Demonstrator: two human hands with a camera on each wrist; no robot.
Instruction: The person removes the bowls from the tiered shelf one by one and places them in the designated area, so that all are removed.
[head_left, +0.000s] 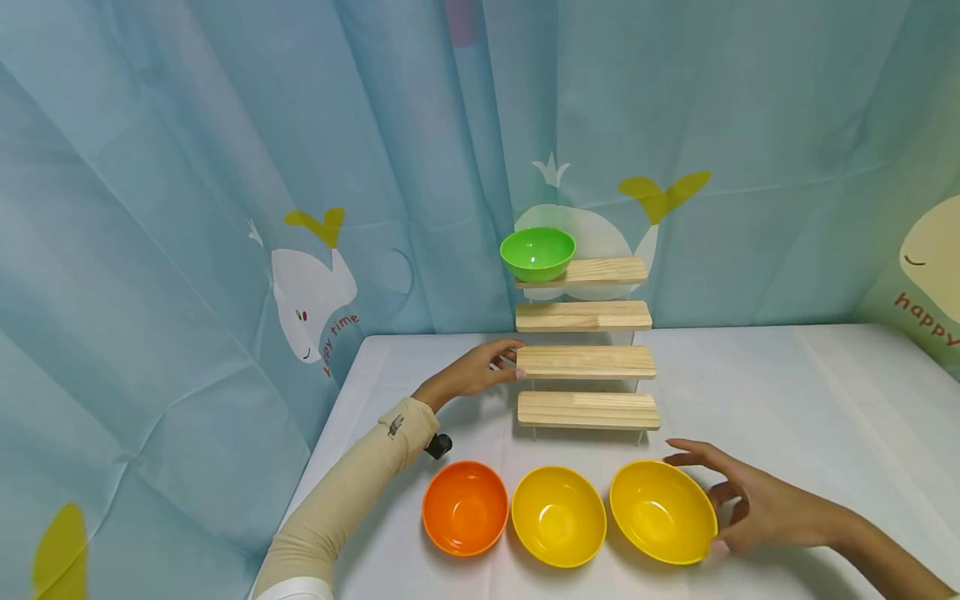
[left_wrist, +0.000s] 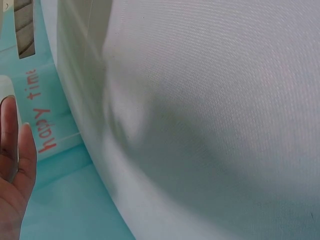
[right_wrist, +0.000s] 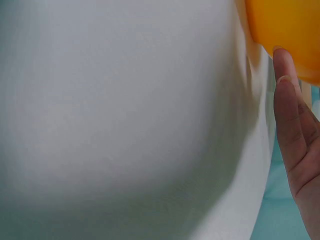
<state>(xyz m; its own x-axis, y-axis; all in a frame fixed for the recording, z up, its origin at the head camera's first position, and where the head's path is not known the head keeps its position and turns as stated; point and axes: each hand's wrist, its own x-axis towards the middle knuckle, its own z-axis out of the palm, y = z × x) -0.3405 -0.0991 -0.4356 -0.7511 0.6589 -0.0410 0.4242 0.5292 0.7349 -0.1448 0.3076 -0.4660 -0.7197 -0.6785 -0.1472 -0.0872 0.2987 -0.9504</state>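
Note:
My left hand [head_left: 480, 369] is at the left end of a four-tier wooden display stand [head_left: 587, 362], thumb and index fingertips right at the end of the second board from the bottom. In the left wrist view its visible fingers [left_wrist: 27, 157] look fairly straight. On the right, my right hand [head_left: 772, 504] holds the outer side of a yellow bowl [head_left: 660, 512], index finger by the far rim and thumb by the near rim. The right wrist view shows fingertips against the yellow wall. Left of it sit another yellow bowl [head_left: 558, 517] and an orange bowl [head_left: 465, 508].
A green bowl [head_left: 537, 254] sits on the left half of the stand's top board. White cloth covers the table [head_left: 787, 392]. Behind and to the left hangs a blue curtain [head_left: 420, 167] with whale prints. The three front bowls stand in a row before the stand.

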